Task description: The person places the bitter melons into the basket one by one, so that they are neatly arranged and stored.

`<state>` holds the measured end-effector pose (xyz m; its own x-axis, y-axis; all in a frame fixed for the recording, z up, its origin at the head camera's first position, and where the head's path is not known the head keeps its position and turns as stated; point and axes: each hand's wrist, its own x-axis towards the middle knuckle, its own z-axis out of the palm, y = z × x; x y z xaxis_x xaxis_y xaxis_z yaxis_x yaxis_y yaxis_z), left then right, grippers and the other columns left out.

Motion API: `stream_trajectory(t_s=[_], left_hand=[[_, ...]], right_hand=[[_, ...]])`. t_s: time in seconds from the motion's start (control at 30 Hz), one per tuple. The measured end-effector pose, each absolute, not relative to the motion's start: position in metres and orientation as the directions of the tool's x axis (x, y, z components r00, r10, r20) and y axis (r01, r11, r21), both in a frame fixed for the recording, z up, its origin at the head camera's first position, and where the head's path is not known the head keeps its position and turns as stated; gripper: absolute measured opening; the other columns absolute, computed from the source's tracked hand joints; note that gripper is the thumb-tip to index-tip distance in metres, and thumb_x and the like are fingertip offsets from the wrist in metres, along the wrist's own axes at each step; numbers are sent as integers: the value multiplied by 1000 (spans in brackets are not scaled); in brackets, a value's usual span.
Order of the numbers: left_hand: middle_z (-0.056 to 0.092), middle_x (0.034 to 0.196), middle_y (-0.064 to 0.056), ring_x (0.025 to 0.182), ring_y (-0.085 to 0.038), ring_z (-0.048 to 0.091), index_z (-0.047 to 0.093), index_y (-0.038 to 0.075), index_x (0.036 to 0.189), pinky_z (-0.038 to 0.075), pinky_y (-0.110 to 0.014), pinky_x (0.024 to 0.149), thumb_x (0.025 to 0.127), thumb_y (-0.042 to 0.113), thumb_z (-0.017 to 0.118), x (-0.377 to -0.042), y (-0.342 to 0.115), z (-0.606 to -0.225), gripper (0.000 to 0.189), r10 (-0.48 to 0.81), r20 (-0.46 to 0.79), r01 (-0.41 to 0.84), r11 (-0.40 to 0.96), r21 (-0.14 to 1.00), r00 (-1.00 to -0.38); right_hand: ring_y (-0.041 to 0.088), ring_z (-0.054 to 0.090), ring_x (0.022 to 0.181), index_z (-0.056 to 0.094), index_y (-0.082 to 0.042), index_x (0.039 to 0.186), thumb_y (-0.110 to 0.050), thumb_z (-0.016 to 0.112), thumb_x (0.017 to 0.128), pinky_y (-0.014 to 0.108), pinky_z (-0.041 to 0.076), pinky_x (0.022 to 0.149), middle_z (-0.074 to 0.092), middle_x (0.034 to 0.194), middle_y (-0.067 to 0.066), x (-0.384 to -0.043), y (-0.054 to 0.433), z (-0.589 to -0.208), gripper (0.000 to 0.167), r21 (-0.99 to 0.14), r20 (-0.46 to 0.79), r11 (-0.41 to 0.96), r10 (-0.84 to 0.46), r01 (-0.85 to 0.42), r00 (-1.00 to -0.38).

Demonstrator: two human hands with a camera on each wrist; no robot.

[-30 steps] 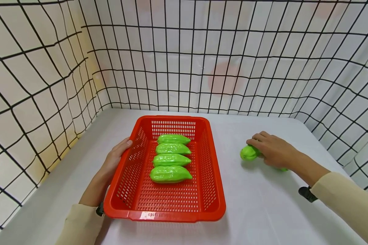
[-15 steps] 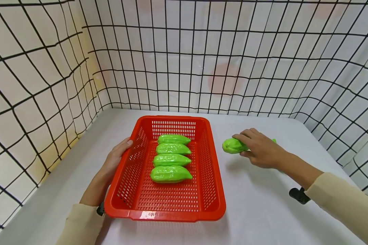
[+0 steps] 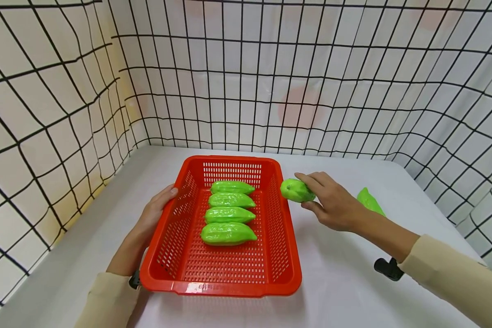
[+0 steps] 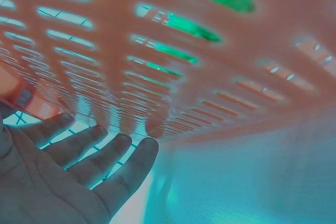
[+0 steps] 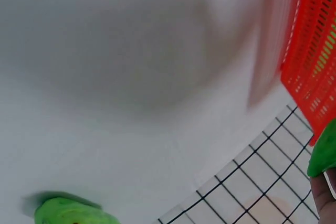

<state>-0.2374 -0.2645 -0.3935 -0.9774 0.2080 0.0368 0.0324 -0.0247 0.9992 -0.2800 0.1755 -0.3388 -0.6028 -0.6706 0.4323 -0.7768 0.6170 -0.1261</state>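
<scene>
A red perforated plastic basket (image 3: 294, 255) stands on the white table with several bright green, knobbly bitter melons (image 3: 228, 233) lying side by side in it. My left hand (image 3: 149, 218) rests against the basket's left side; in the left wrist view its fingers (image 4: 134, 169) are extended with the tips at the slotted wall. My right hand (image 3: 334, 200) holds another bitter melon (image 3: 296, 190) between thumb and fingers, its blunt end overlapping the basket's right rim. In the right wrist view only part of that melon and some fingertips show at the right edge.
One more bitter melon (image 3: 369, 201) lies on the table to the right, partly hidden behind my right forearm. Black wire mesh (image 3: 246, 91) stands along the back, left and right of the white table (image 3: 336, 282).
My right hand has lifted the bitter melon off the table and carried it left to the basket's right rim. Another melon on the table has come into view. The left hand has stayed put.
</scene>
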Motion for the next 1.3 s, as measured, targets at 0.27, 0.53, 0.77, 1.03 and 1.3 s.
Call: stream_trajectory(t_s=[0.27, 0.53, 0.77, 1.03, 1.3], left_hand=[[49, 133, -25, 100, -27, 69, 25, 13, 159, 61, -47, 80, 110, 43, 33, -237, -265, -394, 58, 208, 41, 37, -19, 999, -977], [52, 129, -23, 95, -23, 69, 26, 12, 159, 62, -43, 77, 111, 42, 32, -238, -266, -393, 57, 215, 41, 32, -45, 998, -976], [55, 125, -22, 92, -22, 70, 27, 10, 158, 62, -42, 75, 111, 40, 33, -237, -266, -393, 56, 219, 56, 48, -42, 998, -974], [54, 126, -18, 96, -20, 68, 26, 9, 159, 62, -37, 76, 111, 41, 35, -238, -265, -391, 58, 213, 53, 45, -40, 998, -976], [54, 126, -18, 95, -19, 67, 26, 9, 159, 62, -35, 76, 111, 41, 35, -239, -265, -391, 59, 211, 40, 33, -38, 999, -977]], right_hand=[[26, 54, 120, 38, -2, 154, -1, 79, 85, 45, 56, 95, 55, 128, 13, -265, 154, -331, 80, -159, 492, 552, -674, -818, -551], [22, 53, 121, 37, -2, 155, 1, 76, 86, 37, 57, 95, 55, 129, 10, -249, 123, -329, 79, -141, 485, 437, -752, -888, -447], [18, 52, 122, 48, -5, 146, -2, 75, 87, 35, 53, 100, 55, 131, 4, -237, 106, -327, 65, -184, 446, 388, -786, -903, -429], [15, 52, 119, 51, -5, 140, -3, 76, 88, 31, 53, 98, 56, 128, 3, -228, 93, -322, 58, -269, 388, 355, -811, -896, -438], [14, 53, 105, 55, -5, 135, -17, 77, 90, 28, 53, 87, 59, 116, 1, -221, 81, -315, 51, -270, 226, 423, -846, -865, -484]])
